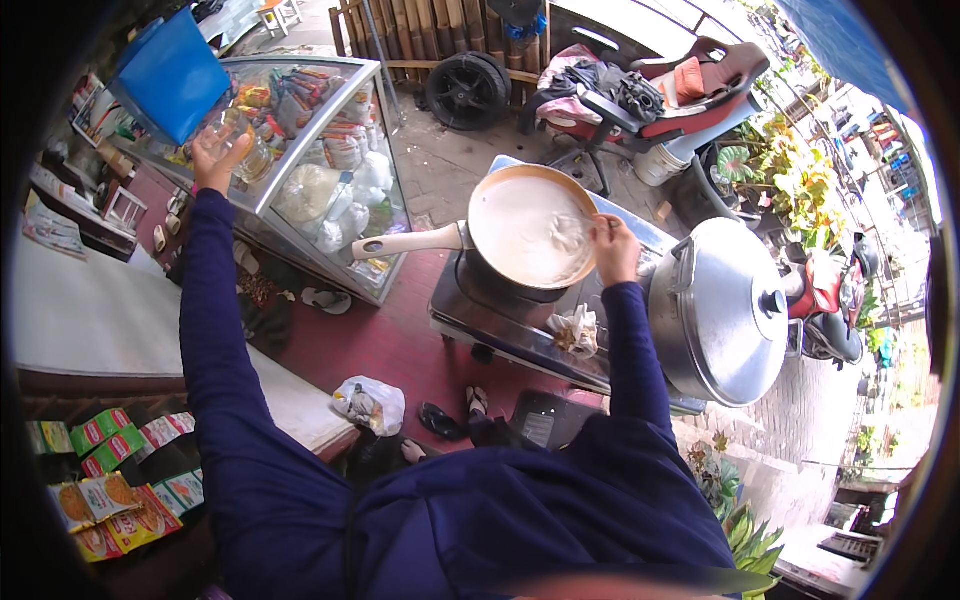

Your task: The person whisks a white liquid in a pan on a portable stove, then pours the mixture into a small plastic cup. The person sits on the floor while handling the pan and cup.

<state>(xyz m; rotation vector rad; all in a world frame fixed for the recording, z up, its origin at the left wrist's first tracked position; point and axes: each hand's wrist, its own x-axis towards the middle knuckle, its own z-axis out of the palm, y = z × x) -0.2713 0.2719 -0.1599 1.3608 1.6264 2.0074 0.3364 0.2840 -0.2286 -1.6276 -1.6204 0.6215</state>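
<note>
On the stove (450,315) sits a frying pan (483,255) with a pale handle pointing left, holding a whitish liquid (525,225) that is rippled at the right. My right hand (615,248) is at the pan's right rim with its fingers closed; what they hold is hidden. Stretched far out to the left, my left hand (218,160) curves its fingers and thumb around a clear glass jar (250,160) on top of the glass display case (365,75). A large lidded metal pot (725,310) stands right of the pan, and a crumpled wrapper (575,332) lies on the stove front.
Packets and filled plastic bags (340,195) fill the display case, and a blue container (172,75) stands on it. Below are a white plastic bag (370,403) and sandals (440,420). Beyond the stove are a wheel (468,93) and a red chair (700,95). Sachets (110,495) hang lower left.
</note>
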